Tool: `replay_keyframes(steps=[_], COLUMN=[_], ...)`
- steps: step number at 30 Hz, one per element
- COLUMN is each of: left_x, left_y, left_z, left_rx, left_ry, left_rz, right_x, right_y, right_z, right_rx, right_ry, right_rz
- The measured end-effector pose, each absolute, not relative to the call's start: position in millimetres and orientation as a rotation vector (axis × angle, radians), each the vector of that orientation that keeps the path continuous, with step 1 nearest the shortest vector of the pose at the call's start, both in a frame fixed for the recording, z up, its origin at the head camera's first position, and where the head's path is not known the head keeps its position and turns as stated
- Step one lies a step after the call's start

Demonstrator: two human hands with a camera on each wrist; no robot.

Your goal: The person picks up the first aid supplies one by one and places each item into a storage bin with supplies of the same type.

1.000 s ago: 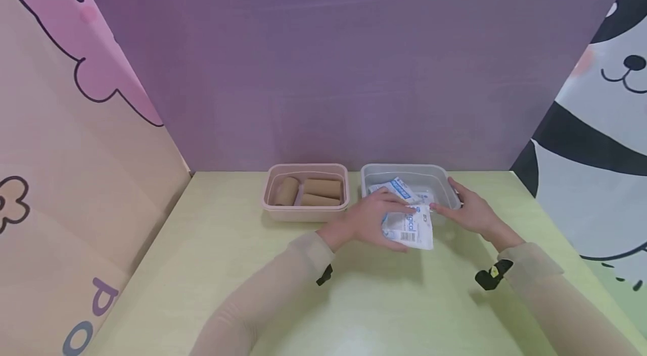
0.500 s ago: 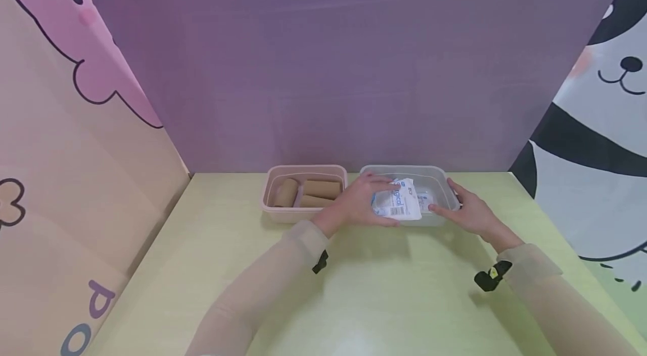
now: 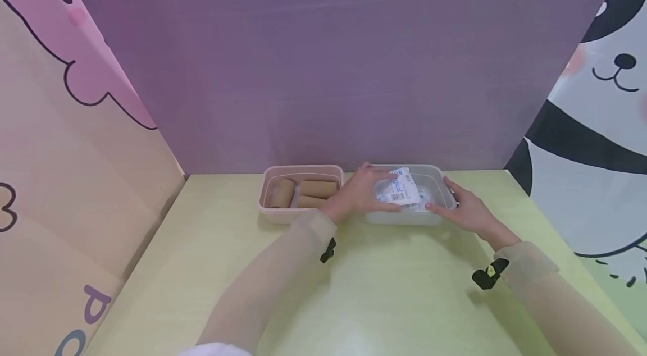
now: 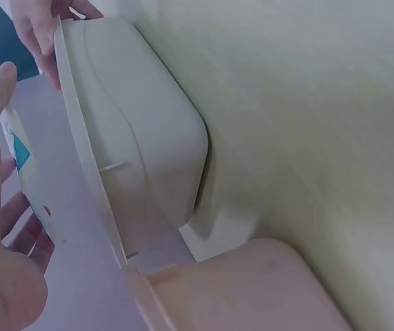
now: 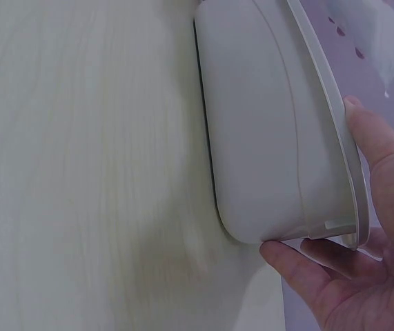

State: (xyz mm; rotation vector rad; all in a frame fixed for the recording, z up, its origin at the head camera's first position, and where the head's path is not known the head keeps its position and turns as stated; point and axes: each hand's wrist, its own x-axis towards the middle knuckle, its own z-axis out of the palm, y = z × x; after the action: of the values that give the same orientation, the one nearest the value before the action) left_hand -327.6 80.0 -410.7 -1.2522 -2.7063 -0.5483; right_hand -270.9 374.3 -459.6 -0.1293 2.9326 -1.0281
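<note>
My left hand [image 3: 361, 190] holds a white packet [image 3: 399, 187] with blue print and a barcode between thumb and fingers, over a whitish plastic bin [image 3: 404, 218]. Seen from the left wrist, the packet [image 4: 25, 162] stands edge-on, above the bin's rim. Inside the bin lies another packet [image 3: 420, 200], partly covered. My right hand [image 3: 470, 211] grips the bin's right end. In the right wrist view its thumb presses on the rim and its fingers [image 5: 297, 272] curl against the end wall. The left hand hides the bin's left end.
Close on the left stands a pink bin [image 3: 283, 217] with brown cardboard rolls [image 3: 318, 188] in it. Both bins sit at the back of a pale yellow table [image 3: 384, 288], before a purple wall [image 3: 323, 64]. Printed panels flank the table.
My left hand has carried the packet from the bin's front edge back and slightly left, over the bin. It now covers the blue-banded packet seen earlier. The right hand has kept its hold.
</note>
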Motion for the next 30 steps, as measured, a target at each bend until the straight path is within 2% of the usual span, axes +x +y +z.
replay_keyframes(steps=[9,16,25,30], left_x=[-336,-341,-338,-332], left_y=[100,106,93,56], left_z=[-408,-419,-426,-406], left_rx=[-1.271,-1.259,-1.171,-1.045], left_ry=[-2.765,-2.793,-2.834,-2.823], left_rz=[-0.326,-0.333,-0.444,-0.637], right_x=[-270,-267,-271,-278], right_y=[374,370,362,374], right_z=[-462,-462,-464,-456], right_rx=[-0.143,-0.153,-0.177,-0.141], right_ry=[2.94,2.946,2.94,2.949], right_rz=[-1.048,-1.056,-1.053,-1.036])
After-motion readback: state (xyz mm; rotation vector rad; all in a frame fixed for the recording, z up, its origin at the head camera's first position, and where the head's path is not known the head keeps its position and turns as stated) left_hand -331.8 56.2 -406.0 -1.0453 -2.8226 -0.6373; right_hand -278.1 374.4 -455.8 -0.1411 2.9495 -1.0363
